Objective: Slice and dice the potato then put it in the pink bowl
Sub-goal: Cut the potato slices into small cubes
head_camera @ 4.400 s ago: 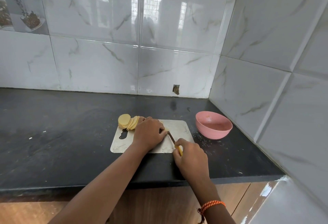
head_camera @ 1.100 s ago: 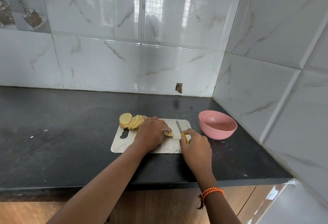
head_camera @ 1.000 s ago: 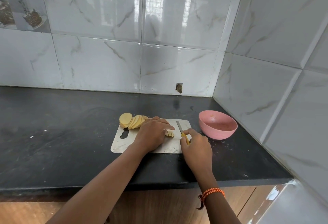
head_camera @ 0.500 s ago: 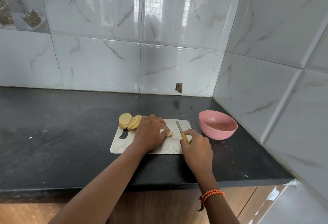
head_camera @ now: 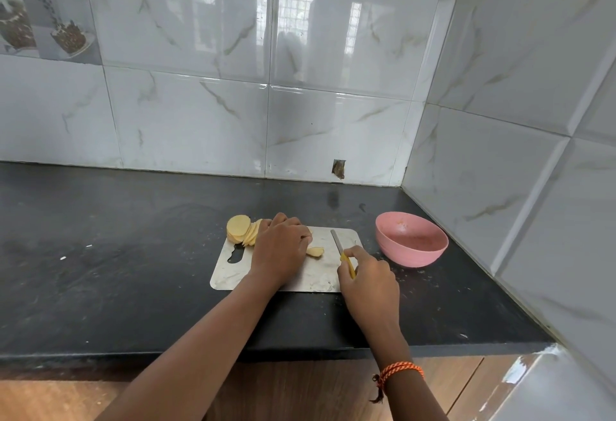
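On the cutting board (head_camera: 233, 272), left hand (head_camera: 280, 250) grips potato pieces (head_camera: 315, 251); right hand (head_camera: 366, 282) grips knife (head_camera: 338, 244).

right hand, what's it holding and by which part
The right hand grips the knife by its yellow handle, blade pointing away over the cutting board.

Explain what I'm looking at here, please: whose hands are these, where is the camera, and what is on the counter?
There is no robot: a person wears one wide-angle camera on the head, looking down at their own hands. The left hand rests over potato pieces on a pale cutting board. The right hand grips a yellow-handled knife, its blade lying beside the pieces. A fan of potato slices sits at the board's far left corner. A pink bowl stands to the right on the dark counter; no potato pieces show in it.
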The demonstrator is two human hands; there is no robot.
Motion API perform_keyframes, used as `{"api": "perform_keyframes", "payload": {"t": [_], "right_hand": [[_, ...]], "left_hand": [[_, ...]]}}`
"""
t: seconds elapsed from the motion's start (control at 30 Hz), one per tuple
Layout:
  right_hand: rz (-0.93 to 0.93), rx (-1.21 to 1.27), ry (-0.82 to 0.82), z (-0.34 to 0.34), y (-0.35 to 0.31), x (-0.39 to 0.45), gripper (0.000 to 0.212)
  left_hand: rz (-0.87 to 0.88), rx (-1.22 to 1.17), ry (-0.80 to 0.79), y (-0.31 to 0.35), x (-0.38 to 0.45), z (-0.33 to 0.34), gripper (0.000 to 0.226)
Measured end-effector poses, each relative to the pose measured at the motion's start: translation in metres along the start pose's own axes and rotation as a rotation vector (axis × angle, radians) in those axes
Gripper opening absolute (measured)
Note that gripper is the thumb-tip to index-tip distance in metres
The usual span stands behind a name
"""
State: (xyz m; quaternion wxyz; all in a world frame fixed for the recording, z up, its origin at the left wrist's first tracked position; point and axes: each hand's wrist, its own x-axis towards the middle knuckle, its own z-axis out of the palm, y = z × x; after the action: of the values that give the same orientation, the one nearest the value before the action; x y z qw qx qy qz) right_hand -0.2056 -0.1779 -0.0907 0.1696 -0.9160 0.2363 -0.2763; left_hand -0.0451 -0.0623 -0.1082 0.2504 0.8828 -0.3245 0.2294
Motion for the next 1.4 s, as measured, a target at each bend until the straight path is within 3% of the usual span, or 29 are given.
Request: {"api": "perform_keyframes", "payload": {"t": [0.27,1.0,1.4], "right_hand": [[-0.16,-0.143,-0.017,0.005,-0.018,-0.015,0.022],[-0.172,-0.201,-0.136,0.01,-0.034,-0.016,0.02],[-0.134,-0.149,-0.125,-0.009,-0.028,-0.041,0.02]], "left_hand": [[-0.026,-0.02,-0.012,-0.004,0.0,-0.003,0.016],[-0.036,-0.024,-0.095,-0.001,-0.004,-0.006,0.018],[-0.03,0.002,-0.095,0.001,-0.005,-0.009,0.024]]}}
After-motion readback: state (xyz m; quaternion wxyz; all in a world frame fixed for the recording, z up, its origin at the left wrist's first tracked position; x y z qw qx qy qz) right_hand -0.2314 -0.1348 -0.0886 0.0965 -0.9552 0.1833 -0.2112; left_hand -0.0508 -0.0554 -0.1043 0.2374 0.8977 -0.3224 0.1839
